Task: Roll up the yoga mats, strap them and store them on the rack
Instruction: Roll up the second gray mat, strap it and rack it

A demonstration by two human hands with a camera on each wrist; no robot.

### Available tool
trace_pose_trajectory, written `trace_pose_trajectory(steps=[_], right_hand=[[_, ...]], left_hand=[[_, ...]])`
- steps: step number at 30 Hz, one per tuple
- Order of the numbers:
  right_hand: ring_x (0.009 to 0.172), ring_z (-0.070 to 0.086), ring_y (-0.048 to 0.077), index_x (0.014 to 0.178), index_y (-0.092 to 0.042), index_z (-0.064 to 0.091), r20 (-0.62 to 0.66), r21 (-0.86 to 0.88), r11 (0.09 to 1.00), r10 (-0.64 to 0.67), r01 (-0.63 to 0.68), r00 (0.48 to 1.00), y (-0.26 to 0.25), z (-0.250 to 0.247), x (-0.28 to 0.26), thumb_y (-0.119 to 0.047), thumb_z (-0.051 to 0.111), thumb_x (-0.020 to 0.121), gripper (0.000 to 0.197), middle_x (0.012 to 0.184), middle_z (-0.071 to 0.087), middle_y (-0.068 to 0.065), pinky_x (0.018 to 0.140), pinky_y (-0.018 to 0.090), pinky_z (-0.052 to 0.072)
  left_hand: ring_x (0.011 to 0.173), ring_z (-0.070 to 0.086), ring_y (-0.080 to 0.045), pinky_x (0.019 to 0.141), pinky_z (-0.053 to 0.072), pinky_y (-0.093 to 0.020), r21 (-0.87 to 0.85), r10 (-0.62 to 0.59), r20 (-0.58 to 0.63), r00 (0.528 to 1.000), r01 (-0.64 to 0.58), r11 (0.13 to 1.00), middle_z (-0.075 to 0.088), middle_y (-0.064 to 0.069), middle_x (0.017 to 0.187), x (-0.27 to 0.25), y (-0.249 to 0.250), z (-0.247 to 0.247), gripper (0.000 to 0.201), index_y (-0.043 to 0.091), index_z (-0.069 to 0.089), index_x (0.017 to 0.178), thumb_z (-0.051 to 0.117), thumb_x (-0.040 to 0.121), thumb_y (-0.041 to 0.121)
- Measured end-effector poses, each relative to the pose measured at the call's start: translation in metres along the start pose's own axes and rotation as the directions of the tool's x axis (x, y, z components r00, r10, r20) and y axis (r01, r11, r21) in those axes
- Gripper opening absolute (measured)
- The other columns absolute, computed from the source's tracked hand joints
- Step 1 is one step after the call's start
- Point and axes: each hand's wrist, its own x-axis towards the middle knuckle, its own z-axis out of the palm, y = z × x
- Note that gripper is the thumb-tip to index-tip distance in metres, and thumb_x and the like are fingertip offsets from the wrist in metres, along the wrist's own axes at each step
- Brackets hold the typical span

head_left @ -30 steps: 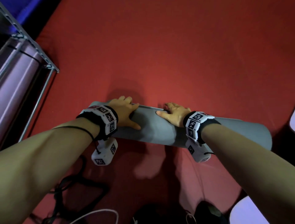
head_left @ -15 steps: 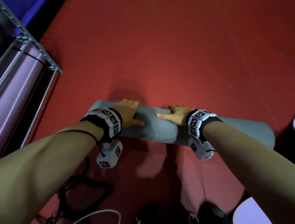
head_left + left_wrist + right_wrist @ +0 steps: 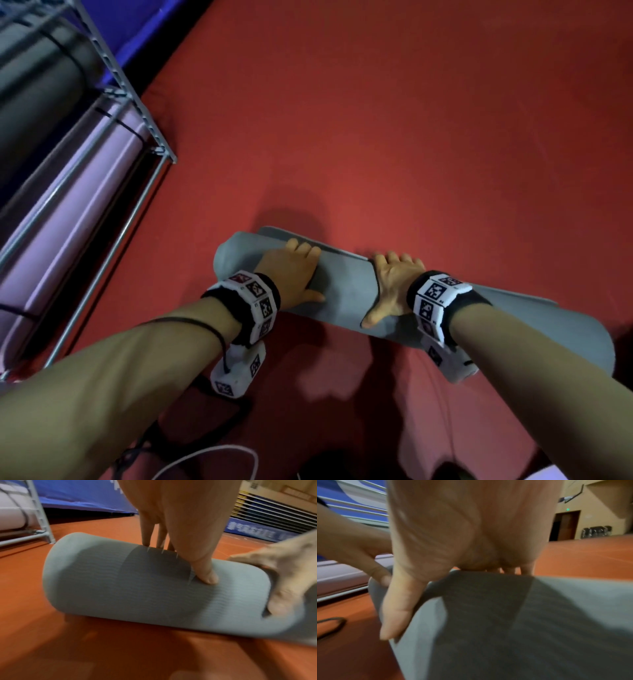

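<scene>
Pressing down on the grey yoga mat roll [image 3: 346, 294], both hands lie flat over its top, fingers extended past the crest toward the far side, thumbs splayed on the near face; left hand [image 3: 291, 270] sits close to the roll's left end, right hand [image 3: 394, 284] near its middle, the two just beside each other; neither hand wraps or pinches, palms simply bear on the foam; the roll lies on the red floor [image 3: 411, 137], long axis running left to right across the body, slightly skewed with the left end farther away; a thin loose edge of mat [image 3: 274, 233] shows just beyond the left fingers, so rolling is judged nearly finished; the right stretch of the roll looks unheld and looser; metal rack [image 3: 137, 102] stands well off to the left, already holding a lilac rolled mat [image 3: 68, 212] and a dark one above; left hand is nearer the rack; black strap loop [image 3: 332, 626] lies on the floor near the body, strapping not yet begun.
</scene>
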Motion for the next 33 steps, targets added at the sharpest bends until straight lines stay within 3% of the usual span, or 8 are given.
trace_pose_trajectory(steps=[5, 9, 12, 19, 21, 25, 29, 33], right_hand=[[0.112, 0.036, 0.027, 0.127, -0.021, 0.039, -0.164, -0.040, 0.998, -0.052, 0.046, 0.985, -0.005, 0.026, -0.019, -0.076, 0.073, 0.038, 0.110, 0.118, 0.037, 0.000, 0.095, 0.044, 0.040], [0.103, 0.036, 0.024, 0.134, -0.021, 0.039, -0.267, -0.040, 0.998, -0.056, 0.047, 0.962, 0.004, 0.032, -0.042, -0.081, 0.061, 0.033, 0.119, 0.111, 0.038, -0.002, 0.089, 0.040, 0.044], [0.098, 0.037, 0.024, 0.138, -0.015, 0.041, -0.389, 0.028, 0.997, -0.058, 0.075, 0.919, 0.013, 0.017, -0.062, -0.085, 0.057, 0.030, 0.130, 0.106, 0.040, -0.002, 0.086, 0.041, 0.042], [0.111, 0.037, 0.027, 0.140, -0.014, 0.039, -0.622, 0.346, 0.916, 0.061, 0.204, 0.781, -0.004, -0.057, -0.107, -0.078, 0.074, 0.036, 0.128, 0.118, 0.043, 0.006, 0.100, 0.040, 0.031], [0.117, 0.037, 0.027, 0.140, -0.018, 0.039, -0.681, 0.427, 0.858, 0.097, 0.286, 0.725, -0.014, -0.075, -0.116, -0.072, 0.081, 0.038, 0.122, 0.121, 0.043, 0.004, 0.101, 0.039, 0.033], [0.123, 0.038, 0.017, 0.137, -0.025, 0.037, -0.743, 0.567, 0.689, 0.190, 0.452, 0.641, -0.035, -0.085, -0.123, -0.066, 0.085, 0.037, 0.118, 0.123, 0.036, -0.007, 0.106, 0.034, 0.033], [0.126, 0.038, 0.013, 0.129, -0.039, 0.029, -0.771, 0.573, 0.635, 0.205, 0.518, 0.602, -0.047, -0.076, -0.127, -0.070, 0.076, 0.036, 0.109, 0.128, 0.036, -0.011, 0.108, 0.033, 0.034], [0.119, 0.036, 0.007, 0.127, -0.046, 0.023, -0.740, 0.578, 0.645, 0.156, 0.500, 0.654, -0.050, -0.077, -0.131, -0.071, 0.075, 0.034, 0.110, 0.121, 0.037, -0.018, 0.099, 0.024, 0.031]], left_hand=[[0.098, 0.062, -0.020, 0.083, 0.048, -0.032, -0.529, -0.215, -0.187, 0.958, 0.086, 0.844, 0.066, 0.003, 0.103, -0.033, -0.034, -0.001, 0.026, 0.021, 0.061, 0.104, 0.053, 0.088, 0.039], [0.088, 0.064, -0.028, 0.080, 0.051, -0.037, -0.680, -0.632, -0.268, 0.727, 0.322, 0.658, 0.069, -0.003, 0.096, -0.086, -0.097, -0.001, 0.016, 0.022, 0.062, 0.101, 0.054, 0.088, 0.020], [0.097, 0.064, -0.034, 0.087, 0.049, -0.039, -0.665, -0.742, -0.114, 0.660, 0.505, 0.551, 0.069, -0.012, 0.102, -0.127, -0.137, 0.008, 0.019, 0.013, 0.061, 0.105, 0.056, 0.087, 0.009], [0.115, 0.060, -0.028, 0.094, 0.046, -0.032, -0.210, -0.605, 0.439, 0.664, 0.731, 0.650, 0.063, -0.014, 0.124, -0.178, -0.134, 0.047, 0.036, 0.006, 0.060, 0.123, 0.054, 0.092, 0.023], [0.109, 0.062, -0.026, 0.086, 0.047, -0.031, -0.194, -0.604, 0.467, 0.646, 0.741, 0.643, 0.065, -0.012, 0.120, -0.182, -0.127, 0.062, 0.046, 0.010, 0.062, 0.118, 0.057, 0.087, 0.043], [0.087, 0.066, -0.014, 0.078, 0.049, -0.025, -0.416, -0.524, 0.431, 0.735, 0.677, 0.607, 0.072, 0.001, 0.098, -0.169, -0.106, 0.092, 0.056, 0.021, 0.071, 0.105, 0.053, 0.071, 0.063], [0.113, 0.060, -0.021, 0.095, 0.045, -0.029, -0.362, -0.465, 0.425, 0.777, 0.616, 0.699, 0.064, -0.002, 0.125, -0.153, -0.084, 0.121, 0.054, 0.020, 0.064, 0.119, 0.051, 0.083, 0.058], [0.147, 0.019, -0.023, 0.119, 0.016, -0.033, -0.363, -0.586, 0.364, 0.724, 0.689, 0.627, 0.016, -0.010, 0.160, -0.149, -0.068, 0.175, 0.072, 0.012, 0.015, 0.153, 0.046, 0.095, 0.042]])
